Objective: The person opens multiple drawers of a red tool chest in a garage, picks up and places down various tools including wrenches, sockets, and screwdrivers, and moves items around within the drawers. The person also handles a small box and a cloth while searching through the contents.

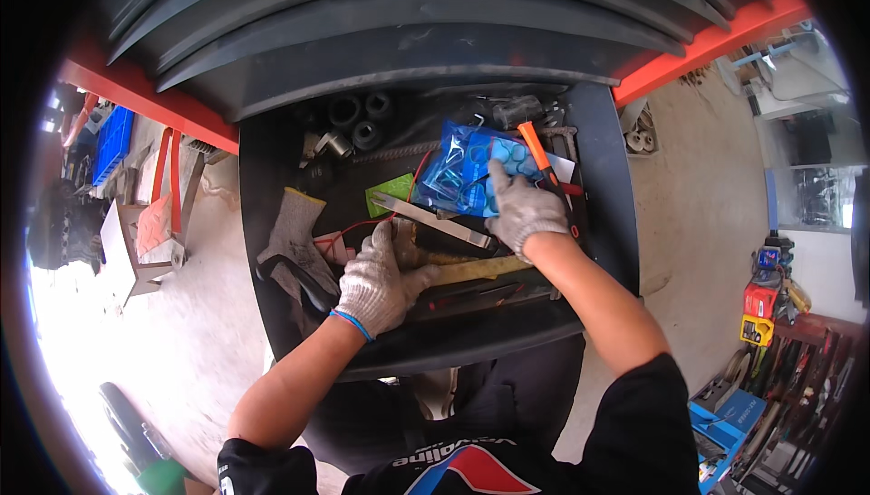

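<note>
Both hands wear pale knitted work gloves and reach into an open dark metal drawer (pixel 615 176). My left hand (pixel 377 281) is around the head end of a hammer (pixel 482 269), its thumb beside the yellowish handle. My right hand (pixel 527 210) lies on a blue plastic packet (pixel 459 169), forefinger stretched over it; whether it grips the packet is hidden. Just right of that hand is an orange-and-black cutter knife (pixel 537 148). Between the hands lies a flat metal pry bar (pixel 431 218) with a notched end, near a green packet (pixel 389 195) and a thin red wire (pixel 363 223).
Several black impact sockets (pixel 367 133) stand at the drawer's back left. A grey glove (pixel 296 223) lies along its left side. Above are more drawer fronts (pixel 408 40) in a red frame (pixel 714 46). A blue toolbox (pixel 731 420) stands on the floor at right.
</note>
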The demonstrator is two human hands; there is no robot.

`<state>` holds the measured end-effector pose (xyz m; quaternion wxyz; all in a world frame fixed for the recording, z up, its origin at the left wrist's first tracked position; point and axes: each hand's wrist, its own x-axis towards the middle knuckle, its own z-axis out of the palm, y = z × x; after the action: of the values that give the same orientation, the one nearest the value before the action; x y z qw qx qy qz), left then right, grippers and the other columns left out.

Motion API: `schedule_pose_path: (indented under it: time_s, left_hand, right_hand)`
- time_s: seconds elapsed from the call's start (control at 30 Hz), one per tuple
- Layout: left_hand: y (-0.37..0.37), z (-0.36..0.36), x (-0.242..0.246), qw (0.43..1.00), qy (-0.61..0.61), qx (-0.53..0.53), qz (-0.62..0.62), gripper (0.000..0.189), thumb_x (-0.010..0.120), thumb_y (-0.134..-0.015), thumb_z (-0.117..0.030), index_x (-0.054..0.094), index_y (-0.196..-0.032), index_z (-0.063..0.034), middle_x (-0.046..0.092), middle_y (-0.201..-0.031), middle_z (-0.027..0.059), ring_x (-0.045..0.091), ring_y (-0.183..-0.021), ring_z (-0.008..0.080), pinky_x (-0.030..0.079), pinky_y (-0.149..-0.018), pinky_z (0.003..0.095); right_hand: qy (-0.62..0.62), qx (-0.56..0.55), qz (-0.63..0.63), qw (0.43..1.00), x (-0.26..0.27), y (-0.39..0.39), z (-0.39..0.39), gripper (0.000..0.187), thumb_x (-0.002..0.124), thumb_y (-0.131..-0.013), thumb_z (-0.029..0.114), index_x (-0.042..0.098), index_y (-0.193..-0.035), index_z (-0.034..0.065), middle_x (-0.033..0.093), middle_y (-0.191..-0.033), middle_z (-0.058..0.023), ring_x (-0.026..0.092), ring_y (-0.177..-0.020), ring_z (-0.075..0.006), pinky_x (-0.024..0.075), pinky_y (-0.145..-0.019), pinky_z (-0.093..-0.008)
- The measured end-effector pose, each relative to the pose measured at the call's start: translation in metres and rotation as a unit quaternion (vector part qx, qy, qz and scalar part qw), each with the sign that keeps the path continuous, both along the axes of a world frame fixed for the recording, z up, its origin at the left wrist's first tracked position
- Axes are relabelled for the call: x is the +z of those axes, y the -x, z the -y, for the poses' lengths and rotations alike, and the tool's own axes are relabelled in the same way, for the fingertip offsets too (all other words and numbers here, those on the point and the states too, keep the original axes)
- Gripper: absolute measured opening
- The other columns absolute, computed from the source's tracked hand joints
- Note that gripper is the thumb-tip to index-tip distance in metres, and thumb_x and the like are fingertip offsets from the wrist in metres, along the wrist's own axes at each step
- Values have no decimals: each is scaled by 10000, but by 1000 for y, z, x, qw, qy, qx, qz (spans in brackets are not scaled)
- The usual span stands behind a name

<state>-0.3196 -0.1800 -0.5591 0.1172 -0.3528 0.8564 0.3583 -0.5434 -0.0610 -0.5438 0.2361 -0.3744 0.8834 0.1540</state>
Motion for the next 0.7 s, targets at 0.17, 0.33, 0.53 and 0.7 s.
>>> schedule_pose_path:
  time_s: [0.17,0.33,0.53,0.7]
  left_hand:
    - [0,-2,2,1000,-1,11,5,1063,795,-857,-558,310,-1584,46,541,-1440,318,605,-1287,455,511,-1066,509]
    - [3,4,8,999,-12,26,19,1057,796,-853,-536,309,-1587,48,537,-1462,318,607,-1299,449,509,-1078,491]
    - [2,4,5,1000,-20,13,19,1093,772,-855,-576,290,-1589,75,517,-1475,343,598,-1302,476,500,-1095,489]
    - [4,2,11,999,-25,20,29,1100,789,-843,-572,298,-1590,69,533,-1470,327,601,-1306,461,502,-1097,482]
  right_hand:
    - [13,76,-22,997,-25,15,10,682,627,-958,350,400,-1550,99,718,-1170,-214,754,-993,-392,605,-788,-515]
    - [239,2,-82,967,26,70,-17,373,515,-977,358,676,-1235,141,755,-1131,-186,726,-1050,-382,576,-901,-487]
    - [486,-78,-49,869,54,121,-92,413,627,-891,165,704,-1256,-11,765,-1166,-186,721,-1110,-289,528,-996,-357]
    - [558,-215,-17,801,66,127,-143,357,579,-941,34,690,-1266,-63,740,-1193,-167,690,-1122,-236,528,-1001,-336]
